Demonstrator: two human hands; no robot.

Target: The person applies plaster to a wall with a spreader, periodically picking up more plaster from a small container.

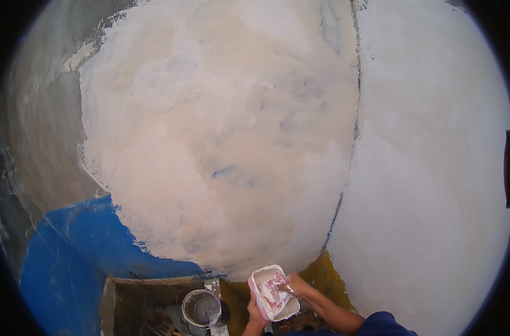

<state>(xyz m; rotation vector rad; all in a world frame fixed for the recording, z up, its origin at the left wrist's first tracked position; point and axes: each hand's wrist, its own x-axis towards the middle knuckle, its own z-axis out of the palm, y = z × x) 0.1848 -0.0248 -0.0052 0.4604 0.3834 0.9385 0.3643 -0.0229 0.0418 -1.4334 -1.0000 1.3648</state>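
At the bottom of the head view, my left hand (256, 312) grips a rectangular white-and-pink tub (291, 308) along its left side. White paste smears the tub's rim and inside. My right hand (292, 284) reaches over the tub from the right, its fingers closed on a flat pink scraper (273, 293) coated in white paste. The scraper lies within the tub's opening; its exact shape is hard to make out under the paste. In front of me rises a wall (221, 123) covered with patchy whitish filler.
A round bucket (204, 309) of greyish mix stands left of the tub on a paint-spotted plank (213, 287). A blue-painted wall part (70, 241) and bare grey plaster (53, 129) lie left. A dark, cracked corner line meets a white wall (429, 168) at right.
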